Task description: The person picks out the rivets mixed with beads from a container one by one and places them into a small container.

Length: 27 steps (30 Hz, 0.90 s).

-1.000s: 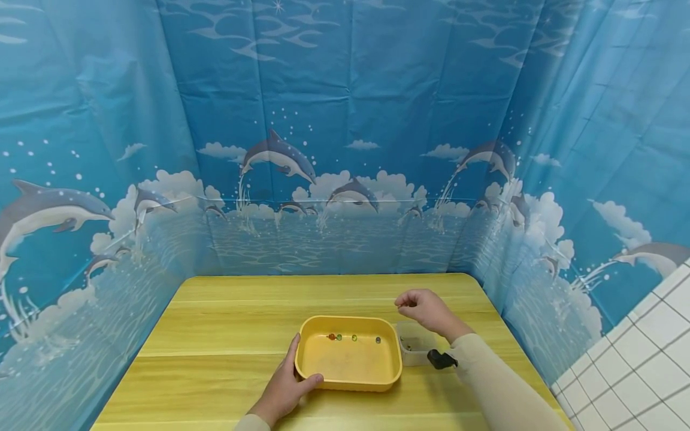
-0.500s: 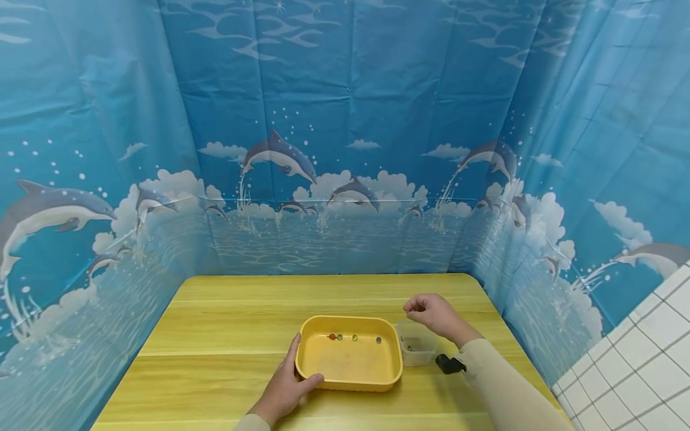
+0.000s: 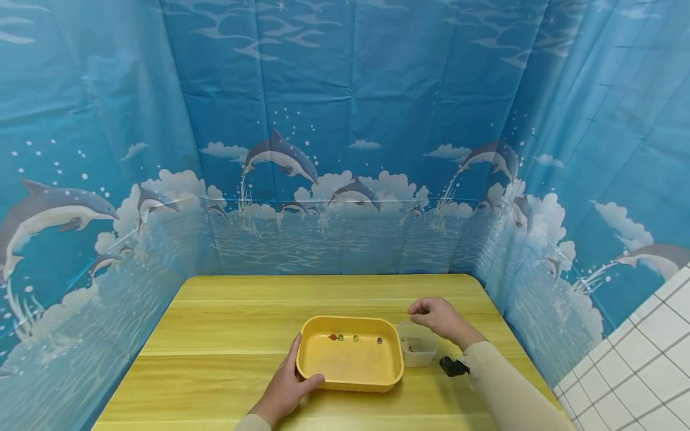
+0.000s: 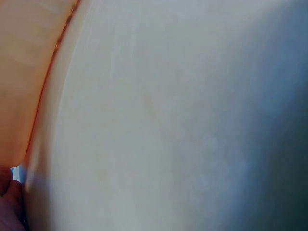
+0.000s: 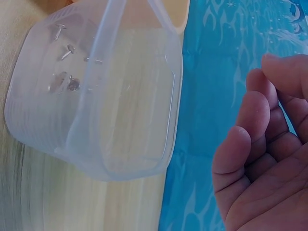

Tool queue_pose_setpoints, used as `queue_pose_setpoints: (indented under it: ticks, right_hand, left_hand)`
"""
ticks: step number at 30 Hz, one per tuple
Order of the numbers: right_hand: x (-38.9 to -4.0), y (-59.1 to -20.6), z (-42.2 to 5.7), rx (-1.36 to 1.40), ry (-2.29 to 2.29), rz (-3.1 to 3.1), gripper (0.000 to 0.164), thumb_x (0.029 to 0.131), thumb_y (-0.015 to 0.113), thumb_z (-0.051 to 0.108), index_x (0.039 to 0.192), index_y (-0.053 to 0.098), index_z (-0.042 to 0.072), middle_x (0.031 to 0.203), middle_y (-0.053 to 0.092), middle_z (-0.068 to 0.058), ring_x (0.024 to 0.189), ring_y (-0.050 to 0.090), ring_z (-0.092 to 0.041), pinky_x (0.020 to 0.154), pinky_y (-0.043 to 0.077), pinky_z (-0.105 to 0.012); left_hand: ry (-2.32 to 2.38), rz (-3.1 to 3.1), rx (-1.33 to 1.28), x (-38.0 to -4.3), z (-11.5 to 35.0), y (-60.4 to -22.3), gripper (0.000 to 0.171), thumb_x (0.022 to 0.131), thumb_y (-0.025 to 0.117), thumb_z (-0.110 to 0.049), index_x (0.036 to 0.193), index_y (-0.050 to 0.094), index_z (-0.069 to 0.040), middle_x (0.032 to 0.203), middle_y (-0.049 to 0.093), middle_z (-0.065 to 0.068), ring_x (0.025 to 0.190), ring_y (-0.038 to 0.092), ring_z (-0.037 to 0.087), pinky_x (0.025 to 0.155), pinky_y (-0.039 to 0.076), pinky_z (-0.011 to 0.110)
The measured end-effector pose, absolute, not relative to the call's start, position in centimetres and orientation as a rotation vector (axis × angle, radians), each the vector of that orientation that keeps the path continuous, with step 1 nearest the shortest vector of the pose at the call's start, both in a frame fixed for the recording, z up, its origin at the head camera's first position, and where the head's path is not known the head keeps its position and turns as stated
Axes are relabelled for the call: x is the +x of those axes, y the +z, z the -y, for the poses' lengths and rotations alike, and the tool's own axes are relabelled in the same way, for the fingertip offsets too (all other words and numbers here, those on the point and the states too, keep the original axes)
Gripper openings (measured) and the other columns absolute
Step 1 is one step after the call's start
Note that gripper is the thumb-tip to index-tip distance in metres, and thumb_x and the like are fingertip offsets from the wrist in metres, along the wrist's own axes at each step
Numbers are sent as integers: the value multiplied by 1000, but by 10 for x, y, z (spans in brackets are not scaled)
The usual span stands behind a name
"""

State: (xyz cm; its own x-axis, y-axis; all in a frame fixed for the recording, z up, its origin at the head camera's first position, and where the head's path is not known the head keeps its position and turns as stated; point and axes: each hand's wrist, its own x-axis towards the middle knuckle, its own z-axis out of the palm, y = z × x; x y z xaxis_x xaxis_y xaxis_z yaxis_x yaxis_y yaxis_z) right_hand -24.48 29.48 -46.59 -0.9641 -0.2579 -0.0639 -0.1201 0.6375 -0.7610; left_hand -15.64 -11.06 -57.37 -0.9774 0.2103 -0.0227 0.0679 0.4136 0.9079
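Observation:
My left hand (image 3: 284, 383) grips the near left corner of a yellow basin (image 3: 357, 386), with the thumb on its rim. Small round pieces lie inside: an orange one (image 3: 333, 337), a green one (image 3: 341, 337), a yellow one (image 3: 356, 338) and a grey one (image 3: 380, 340). Right beside the basin stands a clear plastic box (image 3: 419, 361). Several small metal tacks (image 5: 67, 52) with flat heads and thin shafts lie in it. My right hand (image 3: 443, 318) hovers over the box's far side, fingers curled and thumb near the index fingertip. Nothing shows between them.
Both containers stand on a yellow wood-grain table (image 3: 215, 341). Blue dolphin-print curtains (image 3: 345, 149) enclose its back and sides. A black wrist device (image 3: 454, 366) hangs from the right sleeve (image 3: 507, 383), just right of the box. White tiles (image 3: 641, 359) show at the right.
My right hand has shifted slightly right and toward me over the clear box. My left hand, the basin and the pieces in it have stayed in place.

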Motion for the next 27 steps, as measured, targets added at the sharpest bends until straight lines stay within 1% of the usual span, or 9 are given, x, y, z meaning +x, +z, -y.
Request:
queue_pose_setpoints:
  ticks: [4,14,21,27]
  right_hand:
    - [-245,-467,-296,-310,-1225,-2696,13,99,73,16,108,76,8,102,73,-3,93,65,-16,81,58,-39]
    - [-245,-468,-297,-291,-1223,-2696,11,99,74,16,106,76,8,99,72,-3,90,64,-17,80,57,-38]
    - [-245,-469,-298,-296,-1224,-2697,9,99,73,13,105,77,8,99,73,-3,90,65,-16,80,57,-38]
    - [-246,-470,-299,-286,-1235,-2686,12,97,74,15,106,77,7,99,73,-3,91,65,-17,80,57,-37]
  left_hand:
    - [1621,-2522,256,-156,111,-573,115,92,82,-42,171,3,-15,171,24,27,148,48,41,119,41,51]
    - [1592,-2541,243,-154,110,-570,115,92,82,-45,171,4,-14,171,26,28,149,45,42,121,38,55]
    - [1597,-2533,233,-154,110,-570,115,92,82,-45,171,3,-17,171,25,28,149,45,43,121,37,55]
    - [1605,-2542,248,-155,110,-573,115,92,82,-43,171,4,-15,170,26,28,147,48,40,119,40,52]
